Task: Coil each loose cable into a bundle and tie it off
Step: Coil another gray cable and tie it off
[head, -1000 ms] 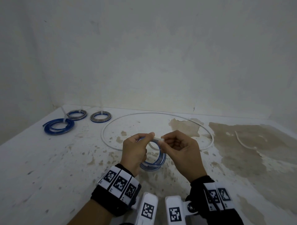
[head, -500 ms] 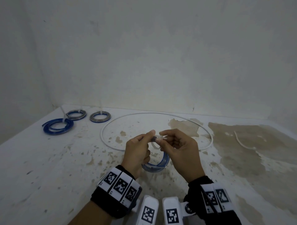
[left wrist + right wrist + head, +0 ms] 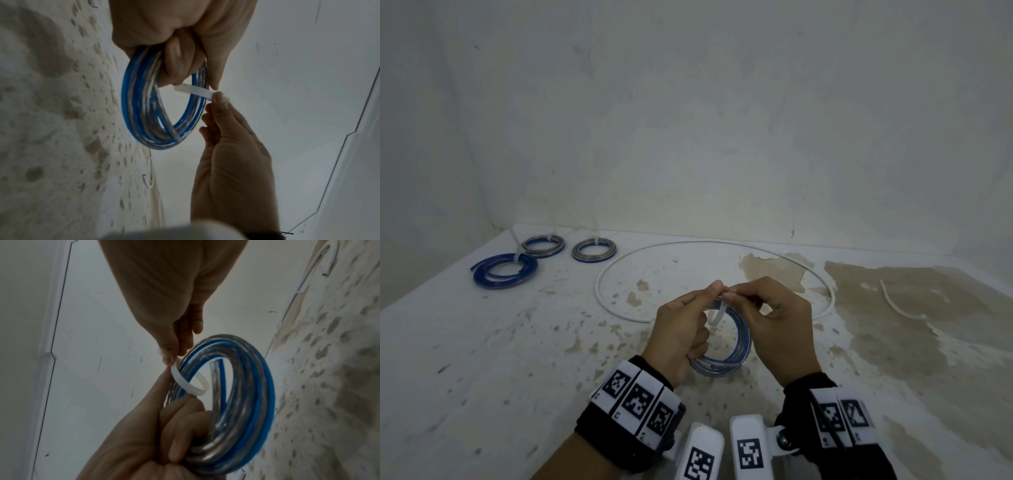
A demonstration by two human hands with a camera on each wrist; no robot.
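Note:
My left hand grips a coil of blue and clear cable, held upright a little above the table. In the left wrist view its fingers curl through the coil. A white zip tie loops round the coil's top strands. My right hand pinches the tie's end between thumb and forefinger, right against my left fingertips. The tie's loop still stands slack round the strands.
Three tied bundles lie at the back left: a blue one and two grey-blue ones. A long white cable lies in a wide loop behind my hands. A short white piece lies at the right. Walls close the back and left.
My two hands have drawn together until the fingertips meet above the coil. The tie now curves round the coil's top strands.

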